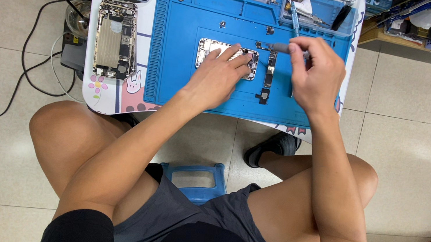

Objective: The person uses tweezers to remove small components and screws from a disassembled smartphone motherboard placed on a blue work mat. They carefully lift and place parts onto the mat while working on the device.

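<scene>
Blue work mat on a small table; opened phone shell lies at mat centre; left hand rests on it, fingers spread flat, pinning it; right hand just right of the shell, fingers pinched around a slim screwdriver; 2 more gutted phones left of the mat.

The person wears a black short-sleeved top, its sleeves ending above the elbows, and dark grey shorts. Forearms, hands and knees are bare. One foot wears a black shoe.
</scene>
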